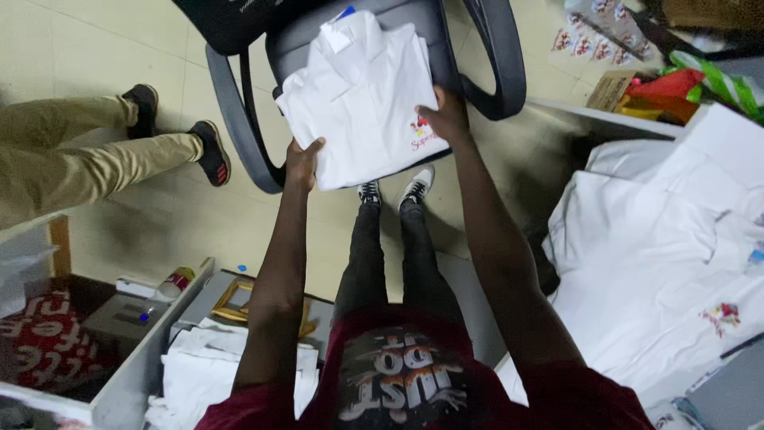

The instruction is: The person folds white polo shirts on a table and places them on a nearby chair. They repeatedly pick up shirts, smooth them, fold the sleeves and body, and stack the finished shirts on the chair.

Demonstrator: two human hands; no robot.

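We take the office chair (263, 151) as our landmark: grey seat, dark curved armrests, standing on the pale tiled floor (95, 48) at the top middle of the view. To the right of the chair, and lower, a wide spread of white garments (652, 263) covers a surface, one piece showing a small red and yellow emblem. Left of the chair a seated person's khaki trouser legs (72, 159) stretch across the floor, ending in black shoes. Below and left of the chair sits a smaller stack of white cloth (203, 370) next to an open grey box (135, 362). On the chair seat itself lies a pile of folded white polo shirts (362, 95), the top one with its collar towards the chair back and a red emblem near its lower right corner. Our left hand (304, 162) has its grip closed on the pile's lower left corner, thumb on top and fingers underneath. Our right hand (447, 118) presses on the pile's right edge just above the emblem, its grip closed around that edge, fingers tucked out of sight. Directly beneath the chair's front edge stand our black and white sneakers (394, 189). Up right of the chair, colourful packets (700, 84) lie heaped.
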